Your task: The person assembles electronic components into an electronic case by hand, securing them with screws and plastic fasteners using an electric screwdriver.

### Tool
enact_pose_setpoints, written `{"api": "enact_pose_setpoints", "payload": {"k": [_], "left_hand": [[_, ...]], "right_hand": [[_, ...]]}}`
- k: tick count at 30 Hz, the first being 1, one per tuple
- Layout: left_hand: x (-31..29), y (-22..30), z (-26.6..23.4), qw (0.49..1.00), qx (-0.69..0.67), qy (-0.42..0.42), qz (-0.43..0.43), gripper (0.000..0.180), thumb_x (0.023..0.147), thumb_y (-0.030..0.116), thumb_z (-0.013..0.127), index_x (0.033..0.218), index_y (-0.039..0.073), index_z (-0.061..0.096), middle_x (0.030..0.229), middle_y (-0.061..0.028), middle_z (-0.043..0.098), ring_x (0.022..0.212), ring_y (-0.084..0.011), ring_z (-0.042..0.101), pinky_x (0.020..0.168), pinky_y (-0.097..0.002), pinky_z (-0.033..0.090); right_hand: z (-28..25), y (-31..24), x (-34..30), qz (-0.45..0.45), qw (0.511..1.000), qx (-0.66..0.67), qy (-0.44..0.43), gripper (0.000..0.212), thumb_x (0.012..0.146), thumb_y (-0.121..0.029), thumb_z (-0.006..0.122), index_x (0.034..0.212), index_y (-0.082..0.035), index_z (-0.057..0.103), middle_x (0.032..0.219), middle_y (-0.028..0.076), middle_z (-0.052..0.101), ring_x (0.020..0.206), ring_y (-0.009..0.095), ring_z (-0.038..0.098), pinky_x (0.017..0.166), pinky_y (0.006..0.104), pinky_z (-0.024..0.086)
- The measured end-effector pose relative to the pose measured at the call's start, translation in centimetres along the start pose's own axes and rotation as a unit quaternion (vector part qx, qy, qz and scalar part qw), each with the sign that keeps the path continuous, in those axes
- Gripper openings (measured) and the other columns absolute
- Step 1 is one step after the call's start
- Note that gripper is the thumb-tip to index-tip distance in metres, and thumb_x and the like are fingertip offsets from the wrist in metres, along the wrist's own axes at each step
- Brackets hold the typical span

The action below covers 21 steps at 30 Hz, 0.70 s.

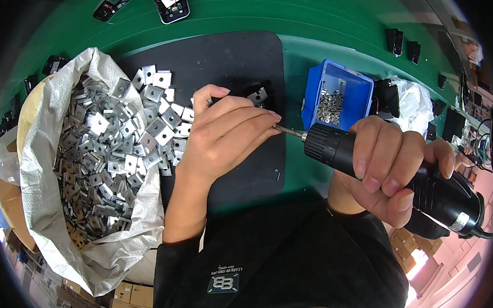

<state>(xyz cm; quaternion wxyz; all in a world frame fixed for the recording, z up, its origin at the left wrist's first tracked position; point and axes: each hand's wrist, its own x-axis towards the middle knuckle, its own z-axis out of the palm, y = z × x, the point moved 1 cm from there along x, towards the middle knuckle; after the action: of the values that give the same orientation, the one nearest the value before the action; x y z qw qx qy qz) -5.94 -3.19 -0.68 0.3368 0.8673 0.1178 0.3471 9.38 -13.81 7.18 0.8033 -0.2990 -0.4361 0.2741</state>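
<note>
My right hand point(387, 170) is wrapped round a black electric screwdriver point(326, 145), held nearly level with its cord trailing off to the right. Its thin metal bit point(289, 132) points left and meets the fingertips of my left hand point(226, 130). That hand is closed round a small black part point(261, 90) with a shiny metal edge, over the black mat point(247, 178). My fingers hide most of the part, and whether a screw sits at the bit's tip cannot be made out. Square metal plates with holes point(163, 130) lie heaped left of my left hand.
A white woven sack point(41, 179) full of such plates stands at the left. Beyond my right hand is a blue bin point(315, 90) with small screws point(331, 106), beside a clear plastic bag point(415, 102). Black housings point(171, 8) lie on the green bench point(284, 14).
</note>
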Motion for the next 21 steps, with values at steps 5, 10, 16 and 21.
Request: {"api": "enact_pose_setpoints", "payload": {"k": [5,10,16,21], "left_hand": [[0.3,0.1,-0.2,1.000,-0.028,-0.001,-0.006,0.021,0.065,0.013,0.078,0.084,0.006,0.072,0.085,-0.0016,0.072,0.076,-0.0165,0.064,0.087,-0.0376,0.037],[0.2,0.1,0.0,0.999,-0.034,0.001,0.000,0.022,0.066,0.014,0.077,0.086,0.006,0.073,0.085,-0.0018,0.072,0.077,-0.0168,0.064,0.087,-0.0375,0.037],[0.0,-0.3,-0.7,1.000,-0.009,-0.009,0.011,0.036,0.061,0.021,0.081,0.093,0.007,0.073,0.093,-0.0024,0.072,0.086,-0.0186,0.065,0.093,-0.0385,0.034],[0.7,-0.1,-0.9,0.969,0.145,-0.138,-0.146,0.086,0.050,0.027,0.086,0.129,0.010,0.055,0.127,-0.0018,0.058,0.113,-0.0211,0.056,0.102,-0.0491,0.027]], "right_hand": [[-0.1,-0.3,0.1,-0.004,1.000,0.018,0.020,0.047,0.079,-0.012,0.068,0.122,-0.014,0.049,0.070,-0.004,0.053,0.057,0.008,0.051,0.059,0.0222,0.044],[-0.3,0.0,0.2,-0.003,0.999,0.037,0.019,0.046,0.079,-0.012,0.068,0.121,-0.015,0.050,0.070,-0.004,0.053,0.056,0.007,0.051,0.058,0.0210,0.044],[-0.3,0.1,0.0,0.014,1.000,0.022,-0.001,0.045,0.081,-0.012,0.067,0.123,-0.015,0.049,0.071,-0.004,0.051,0.058,0.007,0.050,0.060,0.0217,0.043],[-1.2,1.4,-0.3,0.032,0.997,-0.041,-0.050,0.048,0.087,-0.012,0.061,0.131,-0.017,0.041,0.076,-0.001,0.048,0.063,0.012,0.048,0.064,0.0293,0.041]]}}
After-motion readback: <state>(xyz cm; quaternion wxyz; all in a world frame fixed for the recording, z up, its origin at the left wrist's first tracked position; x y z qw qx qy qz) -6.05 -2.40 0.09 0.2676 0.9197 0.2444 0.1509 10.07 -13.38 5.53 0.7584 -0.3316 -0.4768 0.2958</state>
